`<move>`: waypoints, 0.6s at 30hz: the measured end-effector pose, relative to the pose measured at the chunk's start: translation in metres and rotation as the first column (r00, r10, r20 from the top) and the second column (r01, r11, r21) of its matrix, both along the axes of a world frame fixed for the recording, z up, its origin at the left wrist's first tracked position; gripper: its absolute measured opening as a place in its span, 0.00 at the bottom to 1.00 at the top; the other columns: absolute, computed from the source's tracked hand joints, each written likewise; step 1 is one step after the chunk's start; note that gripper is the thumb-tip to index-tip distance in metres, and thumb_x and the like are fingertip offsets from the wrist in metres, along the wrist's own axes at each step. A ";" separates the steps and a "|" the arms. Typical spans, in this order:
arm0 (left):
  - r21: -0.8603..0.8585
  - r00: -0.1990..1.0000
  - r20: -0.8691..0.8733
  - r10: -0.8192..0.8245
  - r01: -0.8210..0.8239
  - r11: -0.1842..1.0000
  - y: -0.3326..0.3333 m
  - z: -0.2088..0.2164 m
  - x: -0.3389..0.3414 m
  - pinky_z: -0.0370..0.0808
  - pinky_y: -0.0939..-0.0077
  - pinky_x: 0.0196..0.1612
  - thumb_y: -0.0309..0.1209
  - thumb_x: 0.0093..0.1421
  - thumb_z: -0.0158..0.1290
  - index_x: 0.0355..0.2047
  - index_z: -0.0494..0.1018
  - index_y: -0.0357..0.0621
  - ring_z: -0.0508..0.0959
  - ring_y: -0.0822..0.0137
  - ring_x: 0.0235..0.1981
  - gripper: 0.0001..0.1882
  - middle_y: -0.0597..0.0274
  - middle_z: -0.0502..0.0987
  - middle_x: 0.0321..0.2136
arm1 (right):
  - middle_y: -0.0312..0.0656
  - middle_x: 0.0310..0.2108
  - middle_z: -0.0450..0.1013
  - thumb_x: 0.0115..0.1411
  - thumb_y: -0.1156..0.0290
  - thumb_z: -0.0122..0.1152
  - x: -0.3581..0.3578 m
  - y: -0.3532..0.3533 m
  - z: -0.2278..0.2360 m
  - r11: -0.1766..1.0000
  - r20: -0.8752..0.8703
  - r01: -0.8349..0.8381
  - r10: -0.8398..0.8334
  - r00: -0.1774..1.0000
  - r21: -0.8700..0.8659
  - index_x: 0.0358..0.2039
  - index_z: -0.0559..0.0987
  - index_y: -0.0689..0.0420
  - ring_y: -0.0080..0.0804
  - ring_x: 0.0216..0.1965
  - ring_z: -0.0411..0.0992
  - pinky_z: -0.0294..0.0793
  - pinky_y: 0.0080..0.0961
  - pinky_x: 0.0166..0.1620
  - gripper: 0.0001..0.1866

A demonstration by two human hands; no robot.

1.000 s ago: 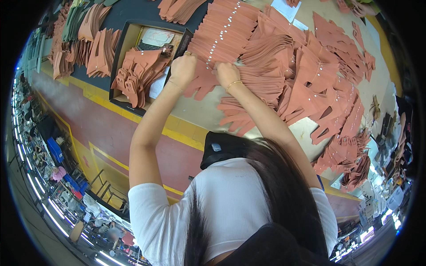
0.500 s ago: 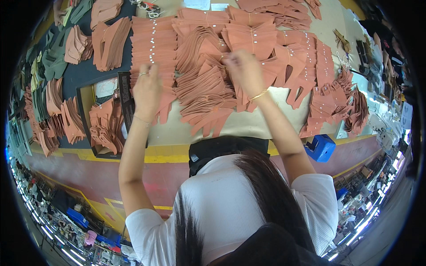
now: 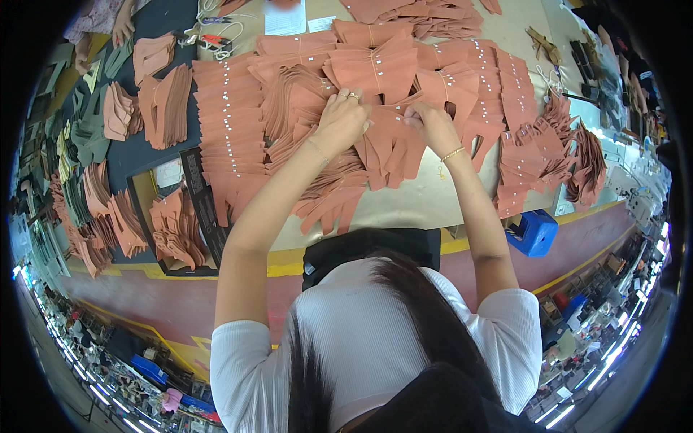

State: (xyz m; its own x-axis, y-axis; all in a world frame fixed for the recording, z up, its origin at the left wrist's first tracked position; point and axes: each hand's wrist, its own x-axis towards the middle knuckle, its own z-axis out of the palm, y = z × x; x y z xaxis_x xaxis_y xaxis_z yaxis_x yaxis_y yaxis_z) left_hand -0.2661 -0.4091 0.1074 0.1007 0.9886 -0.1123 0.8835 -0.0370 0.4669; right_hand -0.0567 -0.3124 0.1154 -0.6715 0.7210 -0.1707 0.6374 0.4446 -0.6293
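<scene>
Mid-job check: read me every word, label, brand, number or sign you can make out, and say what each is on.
None can be read.
White sheets at the far edge: any print too small and blurred.
Black box, side wall: pale marks, too small.
White tabs on the orange pieces: too small to tell if anything is written.

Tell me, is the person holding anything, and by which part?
An orange-brown cut piece appears held by its upper edge, the left hand near one corner, the right hand near the other.
</scene>
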 end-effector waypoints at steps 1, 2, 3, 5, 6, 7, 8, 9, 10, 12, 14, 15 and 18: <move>0.005 1.000 0.012 0.004 -0.004 1.000 0.002 -0.003 0.002 0.69 0.59 0.47 0.31 0.53 0.59 0.39 0.75 0.43 0.70 0.55 0.47 0.13 0.58 0.72 0.38 | 0.44 0.28 0.77 0.52 0.72 0.65 -0.001 0.006 0.002 1.000 0.021 -0.001 0.001 1.000 0.001 0.30 0.77 0.59 0.44 0.32 0.75 0.72 0.37 0.35 0.07; 0.008 1.000 0.024 0.009 -0.009 1.000 0.005 -0.005 0.003 0.69 0.59 0.47 0.30 0.52 0.60 0.38 0.75 0.42 0.71 0.54 0.46 0.12 0.57 0.72 0.37 | 0.44 0.29 0.77 0.52 0.73 0.65 -0.001 0.012 0.003 1.000 0.036 -0.003 0.003 0.999 -0.004 0.30 0.77 0.59 0.44 0.33 0.75 0.73 0.36 0.35 0.07; 0.015 0.998 0.054 0.033 -0.033 0.999 0.007 -0.007 0.004 0.69 0.59 0.46 0.30 0.52 0.59 0.36 0.75 0.42 0.72 0.54 0.45 0.11 0.57 0.73 0.36 | 0.44 0.29 0.77 0.52 0.73 0.65 -0.002 0.017 0.003 1.000 0.031 -0.012 0.012 0.999 -0.009 0.30 0.77 0.59 0.44 0.34 0.76 0.73 0.36 0.35 0.07; 0.038 0.989 0.117 0.086 -0.091 0.995 0.011 -0.009 0.004 0.69 0.58 0.46 0.28 0.52 0.59 0.34 0.74 0.42 0.73 0.52 0.43 0.10 0.55 0.74 0.35 | 0.44 0.31 0.78 0.52 0.72 0.65 -0.004 0.024 0.002 1.000 0.072 -0.017 0.017 0.997 0.007 0.31 0.78 0.59 0.44 0.34 0.76 0.73 0.36 0.37 0.07; 0.034 0.986 0.135 0.097 -0.103 0.994 0.013 -0.010 0.005 0.69 0.58 0.45 0.28 0.52 0.59 0.33 0.74 0.42 0.74 0.51 0.42 0.09 0.54 0.74 0.35 | 0.44 0.32 0.78 0.52 0.72 0.65 -0.004 0.026 0.001 1.000 0.082 -0.025 0.024 0.996 0.014 0.31 0.79 0.58 0.44 0.35 0.76 0.73 0.36 0.38 0.07; 0.041 0.982 0.156 0.110 -0.118 0.992 0.015 -0.010 0.006 0.69 0.58 0.45 0.27 0.51 0.59 0.33 0.73 0.41 0.75 0.50 0.41 0.09 0.53 0.75 0.34 | 0.43 0.32 0.78 0.52 0.71 0.65 -0.004 0.028 0.000 0.999 0.087 -0.038 0.034 0.996 0.040 0.32 0.80 0.58 0.42 0.34 0.76 0.73 0.35 0.39 0.08; 0.049 0.977 0.177 0.122 -0.133 0.990 0.017 -0.010 0.006 0.69 0.57 0.45 0.26 0.51 0.59 0.32 0.73 0.41 0.76 0.50 0.40 0.08 0.52 0.76 0.33 | 0.42 0.32 0.78 0.51 0.70 0.66 -0.004 0.029 -0.001 0.997 0.092 -0.051 0.044 0.995 0.066 0.33 0.80 0.57 0.40 0.34 0.76 0.73 0.35 0.39 0.09; 0.029 0.977 0.177 0.119 -0.126 0.992 0.019 -0.009 0.006 0.70 0.57 0.45 0.25 0.51 0.58 0.33 0.73 0.40 0.76 0.49 0.40 0.09 0.50 0.76 0.33 | 0.40 0.32 0.78 0.51 0.69 0.66 -0.004 0.029 -0.003 0.994 0.097 -0.064 0.055 0.994 0.090 0.35 0.81 0.57 0.39 0.33 0.77 0.73 0.34 0.40 0.10; 0.009 0.977 0.177 0.115 -0.119 0.993 0.020 -0.009 0.006 0.71 0.56 0.45 0.25 0.51 0.58 0.33 0.73 0.40 0.76 0.48 0.39 0.09 0.48 0.77 0.34 | 0.40 0.32 0.78 0.51 0.69 0.67 -0.004 0.030 -0.004 0.992 0.105 -0.075 0.064 0.992 0.103 0.35 0.82 0.56 0.38 0.33 0.77 0.73 0.34 0.40 0.11; -0.028 0.976 0.180 0.122 -0.119 0.993 0.023 -0.008 0.005 0.72 0.55 0.44 0.24 0.51 0.58 0.35 0.73 0.38 0.77 0.46 0.39 0.11 0.46 0.78 0.34 | 0.40 0.33 0.79 0.51 0.69 0.67 -0.003 0.031 -0.007 0.986 0.109 -0.102 0.088 0.990 0.132 0.37 0.83 0.55 0.38 0.33 0.77 0.73 0.34 0.41 0.12; -0.059 0.971 0.187 0.148 -0.139 0.988 0.024 -0.008 0.005 0.73 0.54 0.44 0.23 0.51 0.58 0.39 0.74 0.36 0.78 0.45 0.39 0.13 0.43 0.78 0.35 | 0.39 0.33 0.79 0.51 0.69 0.67 -0.003 0.033 -0.008 0.983 0.121 -0.115 0.098 0.988 0.144 0.36 0.83 0.55 0.38 0.33 0.77 0.73 0.33 0.40 0.11; -0.074 0.969 0.194 0.151 -0.139 0.987 0.024 -0.008 0.005 0.74 0.54 0.44 0.23 0.51 0.58 0.39 0.74 0.36 0.78 0.44 0.39 0.14 0.42 0.78 0.35 | 0.39 0.33 0.79 0.51 0.69 0.67 -0.002 0.033 -0.008 0.980 0.122 -0.123 0.105 0.987 0.154 0.35 0.83 0.55 0.38 0.33 0.76 0.73 0.33 0.40 0.11; -0.104 0.960 0.222 0.172 -0.152 0.983 0.024 -0.009 0.004 0.74 0.54 0.44 0.24 0.52 0.58 0.40 0.76 0.35 0.78 0.43 0.40 0.13 0.41 0.78 0.36 | 0.37 0.33 0.78 0.51 0.68 0.67 -0.003 0.033 -0.007 0.983 0.144 -0.118 0.097 0.985 0.142 0.34 0.84 0.54 0.37 0.33 0.76 0.70 0.32 0.40 0.09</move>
